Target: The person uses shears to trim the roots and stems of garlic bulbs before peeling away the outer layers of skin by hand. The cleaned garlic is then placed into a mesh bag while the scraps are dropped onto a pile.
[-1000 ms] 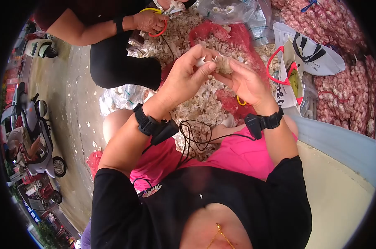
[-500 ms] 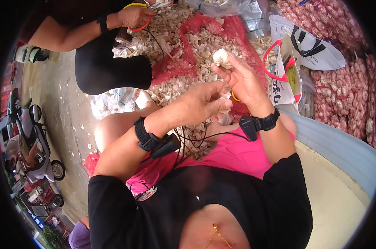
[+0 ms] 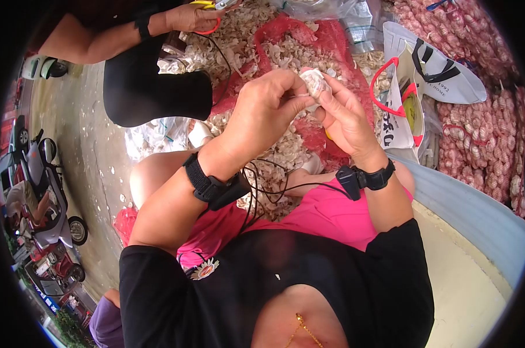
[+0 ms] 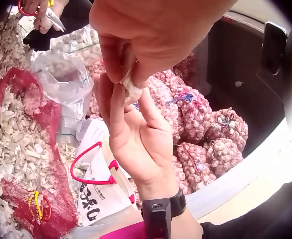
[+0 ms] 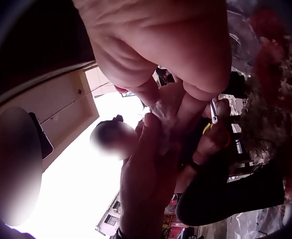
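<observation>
A whitish garlic bulb [image 3: 314, 83] is held up in front of the body by my right hand [image 3: 349, 119], thumb on one side and fingers on the other. My left hand [image 3: 267, 100] pinches at the bulb's near left side with thumb and forefinger, a strip of skin between them. In the left wrist view, the left hand [image 4: 151, 35] comes down from above over the bulb [image 4: 131, 89], and the right hand [image 4: 141, 144] supports it from below. The right wrist view is dark, with the bulb partly hidden behind fingers.
Loose garlic skins [image 3: 274, 145] and red mesh netting [image 3: 262, 43] cover the ground ahead. Yellow-and-red scissors [image 4: 40, 205] lie on the netting. Another person's hand [image 3: 190, 18] holds scissors at upper left. A white bag [image 3: 398, 116] and netted garlic sacks [image 3: 477, 133] stand at right.
Half a second ago my left hand was lower and apart, the bulb resting on my right fingers. It has risen back to the bulb, and my right thumb now presses on it.
</observation>
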The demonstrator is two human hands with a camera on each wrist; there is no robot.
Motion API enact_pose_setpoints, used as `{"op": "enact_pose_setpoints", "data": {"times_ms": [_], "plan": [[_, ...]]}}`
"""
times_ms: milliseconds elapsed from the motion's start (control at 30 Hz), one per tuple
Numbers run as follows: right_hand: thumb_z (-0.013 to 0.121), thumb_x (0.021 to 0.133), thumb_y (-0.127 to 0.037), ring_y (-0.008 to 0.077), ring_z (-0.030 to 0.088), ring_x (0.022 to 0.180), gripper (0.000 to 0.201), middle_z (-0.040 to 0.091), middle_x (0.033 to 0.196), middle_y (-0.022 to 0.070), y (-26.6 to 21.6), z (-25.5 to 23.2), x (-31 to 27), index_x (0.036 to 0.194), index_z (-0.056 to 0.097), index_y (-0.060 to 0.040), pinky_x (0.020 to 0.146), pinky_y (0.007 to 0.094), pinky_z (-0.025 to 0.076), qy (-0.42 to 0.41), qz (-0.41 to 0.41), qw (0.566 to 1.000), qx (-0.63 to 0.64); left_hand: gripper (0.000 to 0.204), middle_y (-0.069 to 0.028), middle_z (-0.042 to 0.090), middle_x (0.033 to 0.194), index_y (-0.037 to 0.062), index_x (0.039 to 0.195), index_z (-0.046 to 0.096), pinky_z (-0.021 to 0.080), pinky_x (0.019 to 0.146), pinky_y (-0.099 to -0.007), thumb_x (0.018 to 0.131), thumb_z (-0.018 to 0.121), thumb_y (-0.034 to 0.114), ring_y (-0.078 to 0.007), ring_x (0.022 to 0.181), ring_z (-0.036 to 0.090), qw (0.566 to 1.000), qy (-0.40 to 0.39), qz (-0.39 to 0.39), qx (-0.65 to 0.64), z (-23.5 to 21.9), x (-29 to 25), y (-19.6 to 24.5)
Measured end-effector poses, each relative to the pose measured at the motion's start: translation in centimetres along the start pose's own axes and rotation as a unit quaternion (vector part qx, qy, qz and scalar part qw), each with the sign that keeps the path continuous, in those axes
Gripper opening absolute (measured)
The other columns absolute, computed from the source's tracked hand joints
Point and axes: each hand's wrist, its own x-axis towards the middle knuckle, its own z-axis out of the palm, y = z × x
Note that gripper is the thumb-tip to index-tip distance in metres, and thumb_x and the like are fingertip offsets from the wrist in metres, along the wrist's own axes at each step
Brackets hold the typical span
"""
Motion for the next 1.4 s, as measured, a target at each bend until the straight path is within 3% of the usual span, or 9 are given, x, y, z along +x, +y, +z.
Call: {"op": "enact_pose_setpoints", "data": {"times_ms": [100,200,333,567,800,867,1000,1333,1400], "plan": [[0.058,0.099,-0.018,0.0175,0.056,0.12,0.047,0.057,0.128,0.0099,-0.1,-0.2,0.2,0.139,0.042,0.0012,0.101,0.0338,0.049,0.003,-0.019,1.0,0.0,0.019,-0.0065,0.06,0.071,0.0028,0.085,0.061,0.045,0.053,-0.0315,0.084,0.077,0.014,-0.0164,0.058,0.055,0.992,-0.057,0.094,-0.061,0.9,-0.5,0.1],[0.059,0.099,-0.02,0.0176,0.058,0.118,0.046,0.058,0.126,0.01,-0.4,-0.6,0.5,0.138,0.044,-0.0006,0.1,0.0344,0.05,0.007,-0.027,1.0,-0.002,0.024,-0.0097,0.061,0.072,0.0021,0.077,0.061,0.044,0.053,-0.0344,0.084,0.077,0.019,-0.0208,0.057,0.056,0.984,-0.173,0.013,0.048,0.0,-1.2,0.5],[0.059,0.099,-0.024,0.0164,0.059,0.114,0.046,0.058,0.127,0.0082,-0.3,-0.6,0.4,0.138,0.046,-0.0026,0.099,0.0351,0.051,-0.032,-0.019,0.999,0.025,0.026,-0.0053,0.065,0.08,0.0021,0.091,0.063,0.052,0.062,-0.0273,0.079,0.081,0.016,-0.0129,0.07,0.063,0.997,0.049,-0.039,0.041,-0.8,0.6,1.2],[0.058,0.1,-0.025,0.015,0.059,0.112,0.044,0.058,0.127,0.007,0.5,-1.4,0.3,0.136,0.048,-0.0039,0.097,0.034,0.05,-0.073,0.003,0.994,0.08,0.022,-0.0059,0.064,0.081,0.003,0.092,0.061,0.053,0.064,-0.0288,0.079,0.078,0.008,-0.0165,0.073,0.065,0.997,-0.006,0.033,0.064,-0.9,0.8,0.1],[0.065,0.096,-0.017,0.0155,0.058,0.111,0.048,0.058,0.12,0.0061,0.5,-0.8,0.6,0.136,0.043,-0.004,0.094,0.0328,0.05,0.06,-0.037,0.998,0.006,0.018,-0.0121,0.062,0.082,0.004,0.091,0.064,0.049,0.058,-0.0359,0.081,0.077,0.013,-0.028,0.068,0.062,0.986,-0.106,0.131,-0.006,0.0,-0.5,1.1],[0.067,0.094,-0.014,0.0157,0.058,0.111,0.051,0.058,0.118,0.0057,0.3,-1.2,0.7,0.136,0.041,-0.004,0.094,0.0324,0.05,0.076,-0.033,0.997,0.009,0.021,-0.0122,0.061,0.081,0.0045,0.094,0.065,0.049,0.059,-0.0361,0.081,0.078,0.015,-0.0266,0.07,0.063,0.968,-0.21,-0.017,0.139,-0.5,-0.8,0.6],[0.073,0.086,-0.002,0.0145,0.058,0.108,0.06,0.057,0.118,0.0052,-0.4,0.1,0.6,0.137,0.042,-0.0036,0.091,0.0288,0.051,0.046,-0.102,0.99,-0.084,0.022,-0.0079,0.064,0.094,0.004,0.1,0.067,0.053,0.062,-0.0283,0.082,0.077,0.011,-0.0173,0.074,0.065,0.999,0.011,-0.018,0.027,-1.2,0.8,1.1],[0.074,0.083,0.005,0.0129,0.058,0.11,0.067,0.058,0.123,0.0071,-0.3,0.6,-0.1,0.141,0.043,-0.0005,0.094,0.0278,0.051,0.018,-0.11,0.975,-0.192,0.019,-0.0102,0.062,0.089,0.0038,0.095,0.065,0.054,0.066,-0.0339,0.078,0.075,0.003,-0.0251,0.077,0.066,0.999,0.012,0.042,0.011,-0.6,0.8,0.1],[0.074,0.082,0.005,0.0129,0.058,0.111,0.067,0.058,0.123,0.007,-0.4,0.6,-0.1,0.141,0.043,-0.0003,0.095,0.0281,0.051,0.022,-0.116,0.973,-0.199,0.023,-0.0081,0.063,0.092,0.0031,0.099,0.065,0.055,0.067,-0.0306,0.079,0.075,0.002,-0.0205,0.08,0.067,1.0,0.01,0.026,0.012,-0.6,0.6,0.5]]}}
